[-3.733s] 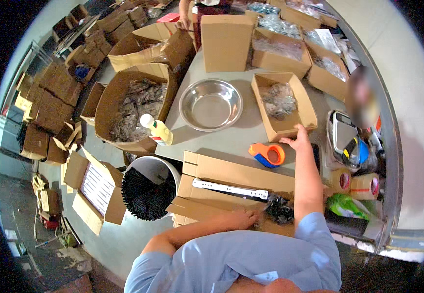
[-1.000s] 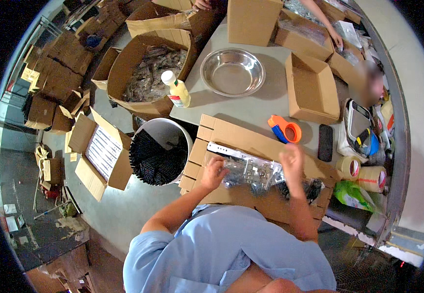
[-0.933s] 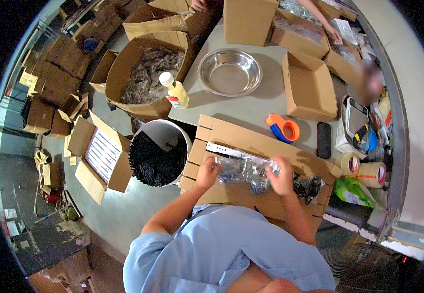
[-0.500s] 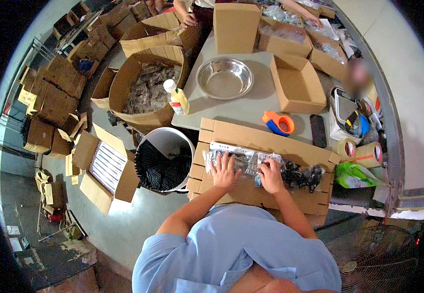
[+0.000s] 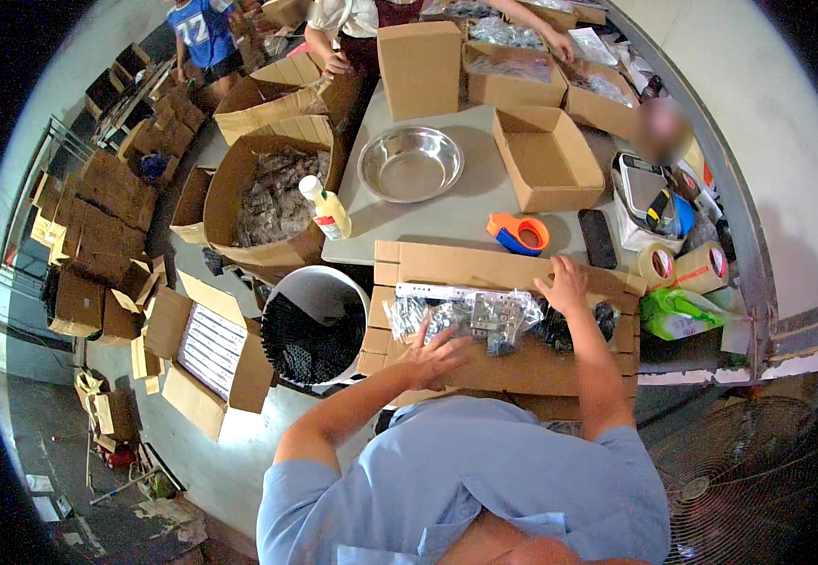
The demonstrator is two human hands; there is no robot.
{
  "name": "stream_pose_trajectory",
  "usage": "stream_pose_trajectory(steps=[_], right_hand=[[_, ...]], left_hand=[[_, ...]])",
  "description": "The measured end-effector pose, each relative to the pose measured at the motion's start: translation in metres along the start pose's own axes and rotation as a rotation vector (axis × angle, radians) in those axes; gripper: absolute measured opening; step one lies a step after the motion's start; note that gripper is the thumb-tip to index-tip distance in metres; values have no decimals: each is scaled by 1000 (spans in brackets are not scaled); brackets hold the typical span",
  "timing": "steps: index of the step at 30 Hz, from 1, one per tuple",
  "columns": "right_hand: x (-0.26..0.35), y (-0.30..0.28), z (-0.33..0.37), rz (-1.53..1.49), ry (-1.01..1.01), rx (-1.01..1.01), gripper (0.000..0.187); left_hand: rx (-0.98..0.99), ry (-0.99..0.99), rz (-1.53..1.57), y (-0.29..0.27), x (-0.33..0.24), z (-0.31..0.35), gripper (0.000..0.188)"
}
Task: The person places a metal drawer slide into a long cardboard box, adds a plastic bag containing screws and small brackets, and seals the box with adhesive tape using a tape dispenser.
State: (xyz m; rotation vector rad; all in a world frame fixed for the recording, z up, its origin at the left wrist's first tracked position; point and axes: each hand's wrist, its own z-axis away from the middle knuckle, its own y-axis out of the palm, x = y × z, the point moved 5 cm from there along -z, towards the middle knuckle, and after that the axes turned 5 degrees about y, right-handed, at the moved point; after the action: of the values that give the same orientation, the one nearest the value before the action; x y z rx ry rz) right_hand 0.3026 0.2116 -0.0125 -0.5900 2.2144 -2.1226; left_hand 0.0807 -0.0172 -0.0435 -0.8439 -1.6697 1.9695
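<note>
An open flat carton (image 5: 503,259) lies in front of me. In it are a white perforated rail (image 5: 437,290), clear plastic bags of small metal parts (image 5: 494,315), and dark bagged pieces (image 5: 605,318) at the right. My left hand (image 5: 433,360) is over the near side of the bags, its fingers spread and holding nothing. My right hand (image 5: 564,286) reaches to the carton's far right part, above the dark pieces. Its fingers are apart, nothing shows in them, and whether they touch the cardboard I cannot tell.
Beyond the carton are an orange-and-blue tape dispenser (image 5: 519,235), a phone (image 5: 597,238), a steel bowl (image 5: 409,165), a bottle (image 5: 326,209) and an open box (image 5: 513,193). Tape rolls (image 5: 701,267) lie right. A white bucket (image 5: 357,320) stands left. A co-worker's hand (image 5: 336,64) shows at the back.
My right hand has left the bags and moved right and away from me. The left hand has drawn back toward my body, off the rail. The view has shifted slightly.
</note>
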Motion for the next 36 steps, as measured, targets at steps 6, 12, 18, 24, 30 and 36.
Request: stream_pose_trajectory(steps=[6,12,18,24,30,36], right_hand=[[23,-57,32,118,-76,152,80],[-1,-46,88,107,-296,195,93],[-18,-13,83,-40,-345,107,69],[-9,8,92,198,-348,46,96],[-3,-19,93,168,-388,332,112],[-16,-6,94,162,-384,259,108]], left_hand=[[-134,-422,45,-84,68,-20,117],[138,-452,304,-75,109,-53,93],[-38,-139,173,-23,91,-51,64],[-37,-319,-132,-27,70,-60,73],[44,-199,-56,-47,42,-77,77],[-118,-384,157,-47,68,-124,59]])
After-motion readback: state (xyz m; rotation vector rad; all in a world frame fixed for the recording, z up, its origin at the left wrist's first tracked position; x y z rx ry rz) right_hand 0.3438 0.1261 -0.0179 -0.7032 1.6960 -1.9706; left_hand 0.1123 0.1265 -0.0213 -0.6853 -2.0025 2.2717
